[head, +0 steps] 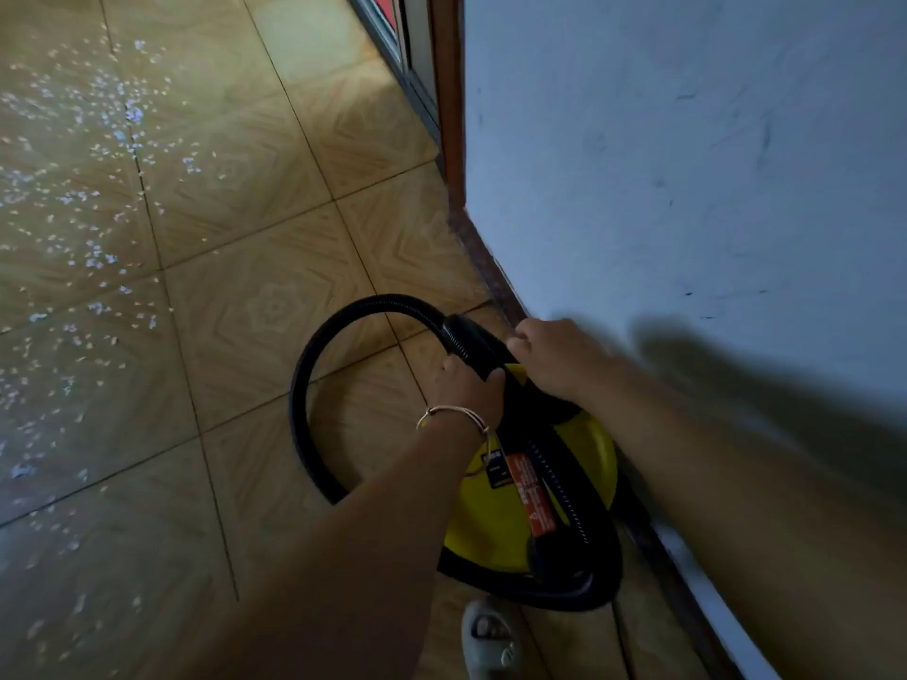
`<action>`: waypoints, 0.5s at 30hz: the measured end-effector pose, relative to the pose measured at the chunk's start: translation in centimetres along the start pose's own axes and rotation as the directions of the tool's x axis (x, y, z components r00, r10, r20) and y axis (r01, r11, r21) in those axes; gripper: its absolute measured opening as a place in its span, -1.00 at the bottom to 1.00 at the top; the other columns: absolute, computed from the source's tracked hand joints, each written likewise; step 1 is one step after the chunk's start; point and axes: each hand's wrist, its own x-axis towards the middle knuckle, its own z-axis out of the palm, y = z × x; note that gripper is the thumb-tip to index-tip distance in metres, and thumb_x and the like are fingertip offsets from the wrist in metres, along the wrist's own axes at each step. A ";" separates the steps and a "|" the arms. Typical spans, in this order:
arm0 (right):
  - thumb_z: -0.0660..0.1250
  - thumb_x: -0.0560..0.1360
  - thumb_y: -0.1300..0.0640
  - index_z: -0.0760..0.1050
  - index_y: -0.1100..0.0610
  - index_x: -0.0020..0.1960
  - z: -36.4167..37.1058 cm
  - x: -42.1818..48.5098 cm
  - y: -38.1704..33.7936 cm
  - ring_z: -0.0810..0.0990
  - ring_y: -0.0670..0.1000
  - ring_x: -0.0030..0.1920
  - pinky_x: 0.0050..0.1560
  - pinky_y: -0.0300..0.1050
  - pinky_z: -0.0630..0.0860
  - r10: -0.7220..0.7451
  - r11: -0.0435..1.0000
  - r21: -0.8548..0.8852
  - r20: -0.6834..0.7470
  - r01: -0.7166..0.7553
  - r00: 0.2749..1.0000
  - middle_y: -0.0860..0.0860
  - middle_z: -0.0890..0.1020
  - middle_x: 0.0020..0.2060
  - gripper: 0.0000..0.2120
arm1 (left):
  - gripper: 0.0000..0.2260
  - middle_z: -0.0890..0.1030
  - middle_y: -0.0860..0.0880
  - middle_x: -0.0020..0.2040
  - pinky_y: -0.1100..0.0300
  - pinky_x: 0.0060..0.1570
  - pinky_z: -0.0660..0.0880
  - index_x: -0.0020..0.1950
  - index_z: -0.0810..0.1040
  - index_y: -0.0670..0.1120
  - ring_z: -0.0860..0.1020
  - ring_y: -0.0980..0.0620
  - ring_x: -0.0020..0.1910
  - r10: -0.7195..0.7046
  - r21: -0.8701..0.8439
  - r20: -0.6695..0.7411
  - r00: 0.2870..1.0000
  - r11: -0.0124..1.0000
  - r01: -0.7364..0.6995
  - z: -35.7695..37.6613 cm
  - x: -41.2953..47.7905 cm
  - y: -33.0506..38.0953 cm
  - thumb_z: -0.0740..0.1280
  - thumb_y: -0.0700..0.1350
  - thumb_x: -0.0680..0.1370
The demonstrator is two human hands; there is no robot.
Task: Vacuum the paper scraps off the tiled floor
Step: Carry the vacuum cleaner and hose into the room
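Observation:
A yellow and black vacuum cleaner (510,512) stands on the tiled floor (255,306) beside the wall. Its black hose (314,365) loops out to the left and back to the top of the machine. My left hand (466,385), with a thin bracelet on the wrist, grips the thick black hose end where it meets the vacuum. My right hand (554,355) reaches over the top of the vacuum with curled fingers on the same black part. White paper scraps (83,198) lie scattered over the tiles at the left.
A pale blue wall (687,164) with a dark skirting runs along the right. A brown door frame (449,90) and a doorway stand at the top centre. My sandalled foot (488,635) is on the floor just below the vacuum.

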 end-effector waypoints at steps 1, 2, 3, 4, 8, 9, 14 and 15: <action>0.04 0.64 0.04 0.45 0.21 -0.02 0.4 0.4 0.1 0.47 0.17 0.01 -0.11 -0.10 0.32 0.001 1.000 -0.006 0.024 0.000 1.000 0.16 0.49 -0.06 -0.70 | -0.51 0.39 -0.21 0.31 0.02 0.17 0.41 0.37 0.25 -0.27 0.43 -0.18 0.24 -0.013 -0.035 0.010 1.000 0.999 0.013 0.5 0.4 -0.2 0.24 0.01 0.58; 0.02 0.64 0.05 0.38 0.18 -0.16 0.8 0.8 0.4 0.45 0.14 -0.05 -0.13 -0.11 0.28 0.009 1.000 -0.012 0.045 -0.008 0.999 0.11 0.44 -0.18 -0.69 | -0.48 0.43 -0.23 0.27 0.00 0.14 0.46 0.35 0.27 -0.28 0.47 -0.20 0.20 -0.032 -0.082 0.015 0.999 0.996 0.033 1.2 0.9 -0.5 0.27 0.04 0.55; 0.01 0.64 0.05 0.30 0.16 -0.24 1.2 1.2 0.6 0.43 0.12 -0.08 -0.14 -0.10 0.26 0.032 0.999 -0.013 0.066 -0.031 0.997 0.07 0.37 -0.28 -0.67 | -0.45 0.47 -0.24 0.23 0.00 0.08 0.51 0.33 0.30 -0.30 0.51 -0.21 0.16 -0.047 -0.142 0.030 0.998 0.989 0.050 1.7 1.4 -0.9 0.31 0.06 0.52; 0.00 0.64 0.06 0.26 0.15 -0.27 1.5 1.3 0.6 0.42 0.11 -0.10 -0.15 -0.10 0.25 0.073 0.997 -0.043 0.085 -0.070 0.994 0.04 0.31 -0.33 -0.66 | -0.42 0.51 -0.26 0.19 0.04 -0.04 0.54 0.31 0.33 -0.31 0.54 -0.21 0.09 -0.059 -0.235 0.049 0.997 0.970 0.069 2.1 1.6 -1.0 0.35 0.08 0.49; -0.03 0.65 0.08 0.14 0.10 -0.35 1.5 1.6 0.3 0.37 0.09 -0.12 -0.13 -0.09 0.26 0.079 0.997 -0.019 0.090 -0.078 0.993 0.04 0.26 -0.36 -0.62 | -0.39 0.56 -0.23 0.09 0.20 -0.35 0.47 0.37 0.26 -0.28 0.54 -0.08 -0.12 -0.083 -0.447 0.117 0.990 0.885 0.127 3.3 1.7 -1.1 0.40 -0.02 0.46; -0.03 0.65 0.09 0.14 0.11 -0.35 1.4 1.7 0.2 0.37 0.09 -0.11 -0.11 -0.09 0.28 0.067 0.998 -0.022 0.098 -0.065 0.993 0.05 0.27 -0.36 -0.61 | -0.38 0.54 -0.23 0.10 0.15 -0.27 0.50 0.39 0.21 -0.27 0.53 -0.09 -0.09 -0.091 -0.472 0.116 0.989 0.871 0.135 3.5 1.6 -1.0 0.39 -0.05 0.47; 0.01 0.65 0.08 0.17 0.13 -0.37 1.8 0.6 -0.2 0.37 0.11 -0.13 -0.10 -0.06 0.30 0.094 0.995 0.029 0.088 -0.097 0.992 0.09 0.32 -0.34 -0.59 | -0.42 0.46 -0.23 0.19 0.02 0.02 0.49 0.40 0.07 -0.17 0.51 -0.22 0.11 -0.149 -0.373 0.149 0.978 0.907 0.195 3.8 0.8 -1.4 0.31 -0.02 0.53; 0.00 0.65 0.09 0.18 0.12 -0.36 2.1 0.4 -0.3 0.37 0.11 -0.12 -0.08 -0.06 0.32 0.096 0.995 0.030 0.093 -0.100 0.991 0.09 0.33 -0.32 -0.59 | -0.42 0.45 -0.24 0.20 -0.01 0.06 0.51 0.40 0.06 -0.16 0.51 -0.22 0.12 -0.141 -0.369 0.153 0.978 0.910 0.188 3.9 0.7 -1.6 0.31 -0.02 0.54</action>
